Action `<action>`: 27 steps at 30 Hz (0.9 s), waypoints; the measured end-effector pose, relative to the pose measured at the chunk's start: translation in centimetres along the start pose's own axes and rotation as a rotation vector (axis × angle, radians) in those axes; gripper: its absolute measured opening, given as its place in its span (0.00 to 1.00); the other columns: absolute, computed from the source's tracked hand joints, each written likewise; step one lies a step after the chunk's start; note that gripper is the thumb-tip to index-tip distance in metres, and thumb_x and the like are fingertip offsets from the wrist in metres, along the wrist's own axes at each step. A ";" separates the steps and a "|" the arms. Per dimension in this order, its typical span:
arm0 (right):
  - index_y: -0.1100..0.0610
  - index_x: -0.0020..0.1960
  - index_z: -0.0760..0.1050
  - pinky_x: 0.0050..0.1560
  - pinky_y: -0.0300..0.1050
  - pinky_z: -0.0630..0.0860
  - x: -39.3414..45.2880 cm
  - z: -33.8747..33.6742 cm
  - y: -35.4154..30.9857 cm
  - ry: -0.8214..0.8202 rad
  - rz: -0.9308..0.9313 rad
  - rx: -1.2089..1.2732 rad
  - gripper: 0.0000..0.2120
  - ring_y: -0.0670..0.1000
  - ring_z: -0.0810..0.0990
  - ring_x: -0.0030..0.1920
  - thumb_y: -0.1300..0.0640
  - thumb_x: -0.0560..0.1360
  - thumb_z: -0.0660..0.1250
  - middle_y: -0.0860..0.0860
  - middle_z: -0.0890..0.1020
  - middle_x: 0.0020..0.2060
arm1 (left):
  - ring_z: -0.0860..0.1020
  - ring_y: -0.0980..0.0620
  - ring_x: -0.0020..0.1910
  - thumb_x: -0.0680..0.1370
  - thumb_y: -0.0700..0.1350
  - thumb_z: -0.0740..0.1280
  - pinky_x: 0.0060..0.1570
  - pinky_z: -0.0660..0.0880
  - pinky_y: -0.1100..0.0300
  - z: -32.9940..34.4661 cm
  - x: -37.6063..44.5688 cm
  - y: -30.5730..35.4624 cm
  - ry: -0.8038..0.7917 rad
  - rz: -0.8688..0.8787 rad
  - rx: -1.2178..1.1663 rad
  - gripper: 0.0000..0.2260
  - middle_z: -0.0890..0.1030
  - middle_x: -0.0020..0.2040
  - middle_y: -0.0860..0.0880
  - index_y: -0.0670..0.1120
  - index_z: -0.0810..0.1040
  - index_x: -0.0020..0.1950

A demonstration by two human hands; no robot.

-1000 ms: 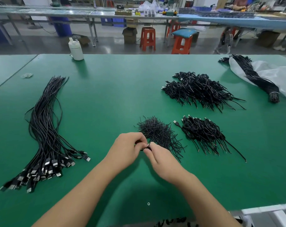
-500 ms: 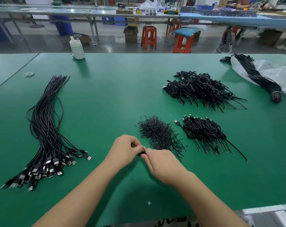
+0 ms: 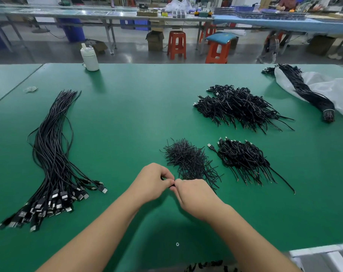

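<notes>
A short black wire piece [image 3: 172, 185] is held just above the green counter [image 3: 127, 124], near its front edge. The left hand [image 3: 154, 182] and right hand [image 3: 195, 195] meet on it, and the grip of each of the 2 pinches it with curled fingers. A heap of cut wires [image 3: 188, 160] lies just beyond, and long USB cables [image 3: 55, 163] lie well apart on the left.

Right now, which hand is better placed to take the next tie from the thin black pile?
Probably the right hand: the tie pile lies just beyond it, while the left hand, also pinching the black piece, sits further left.
</notes>
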State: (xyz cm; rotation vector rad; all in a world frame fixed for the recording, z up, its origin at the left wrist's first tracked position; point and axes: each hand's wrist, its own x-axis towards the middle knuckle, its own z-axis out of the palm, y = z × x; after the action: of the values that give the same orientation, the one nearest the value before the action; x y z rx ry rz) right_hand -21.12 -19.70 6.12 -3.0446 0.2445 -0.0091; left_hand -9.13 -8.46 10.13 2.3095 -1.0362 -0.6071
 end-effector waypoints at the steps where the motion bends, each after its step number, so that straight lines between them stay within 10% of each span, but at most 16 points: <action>1: 0.56 0.56 0.71 0.37 0.49 0.64 0.0 0.0 0.0 -0.005 -0.001 -0.003 0.17 0.59 0.81 0.41 0.47 0.85 0.48 0.53 0.82 0.45 | 0.81 0.52 0.47 0.76 0.45 0.71 0.51 0.76 0.58 0.1 0.0 0.0 0.002 0.007 0.015 0.04 0.85 0.43 0.53 0.52 0.85 0.43; 13: 0.54 0.51 0.76 0.47 0.51 0.71 0.2 -1.2 0.9 0.176 -0.076 -0.043 0.16 0.56 0.77 0.50 0.41 0.79 0.62 0.51 0.79 0.48 | 0.77 0.49 0.44 0.79 0.46 0.63 0.46 0.72 0.57 0.7 0.5 -1.0 -0.034 0.142 0.286 0.05 0.81 0.42 0.52 0.53 0.73 0.42; 21: 0.53 0.63 0.79 0.61 0.46 0.74 -0.4 -2.1 1.7 0.417 -0.099 0.244 0.19 0.52 0.78 0.58 0.56 0.73 0.74 0.48 0.81 0.60 | 0.71 0.50 0.32 0.80 0.38 0.66 0.30 0.67 0.63 0.0 0.8 -1.0 -0.087 -0.325 -0.921 0.08 0.82 0.34 0.42 0.42 0.80 0.41; 27: 0.55 0.54 0.81 0.59 0.40 0.72 -0.2 -3.5 1.4 0.510 -0.024 0.404 0.08 0.50 0.79 0.55 0.58 0.75 0.71 0.47 0.83 0.54 | 0.78 0.54 0.29 0.79 0.36 0.65 0.31 0.70 0.63 -0.7 0.3 -0.2 -0.209 -0.201 -1.058 0.05 0.82 0.35 0.43 0.40 0.78 0.44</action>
State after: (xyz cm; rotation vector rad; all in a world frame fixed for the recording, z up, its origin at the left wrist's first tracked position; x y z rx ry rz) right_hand -21.62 -21.38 9.44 -2.5875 0.2056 -0.7433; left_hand -8.37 -8.39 10.48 1.4164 -0.3693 -1.1489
